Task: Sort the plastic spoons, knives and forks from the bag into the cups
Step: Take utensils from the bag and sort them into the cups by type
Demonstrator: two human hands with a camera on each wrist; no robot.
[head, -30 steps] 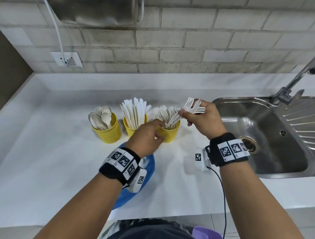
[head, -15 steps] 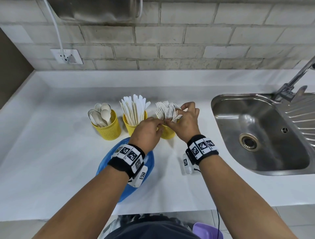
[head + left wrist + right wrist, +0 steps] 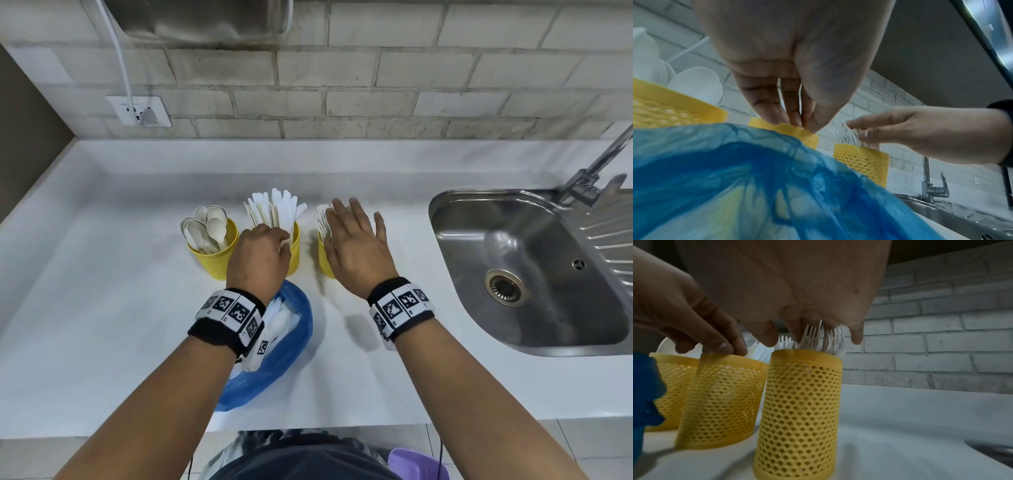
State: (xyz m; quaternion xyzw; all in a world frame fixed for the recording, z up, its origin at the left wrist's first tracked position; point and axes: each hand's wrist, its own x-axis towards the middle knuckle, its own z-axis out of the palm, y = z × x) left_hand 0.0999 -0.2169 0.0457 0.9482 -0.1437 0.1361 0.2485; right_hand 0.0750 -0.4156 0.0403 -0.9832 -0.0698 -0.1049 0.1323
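Forks (image 3: 323,219) stand tines-up in the yellow mesh cup (image 3: 799,410) nearest the sink (image 3: 534,267), and the right hand (image 3: 354,246) lies flat over their tips, fingers spread and straight, gripping nothing. Next along from the sink, the middle cup (image 3: 293,250) carries the white knives (image 3: 277,209); the left hand (image 3: 260,257) is at its near rim, fingertips (image 3: 777,116) bunched together with the thumb on the yellow edge, seemingly pinching it. Farthest from the sink, the third cup (image 3: 214,255) holds the spoons (image 3: 207,228). All three cups sit in a row on the white desk (image 3: 102,308). On the near side of the middle cup, under the left wrist, lies the blue bag (image 3: 277,353) with more white cutlery showing in its mouth
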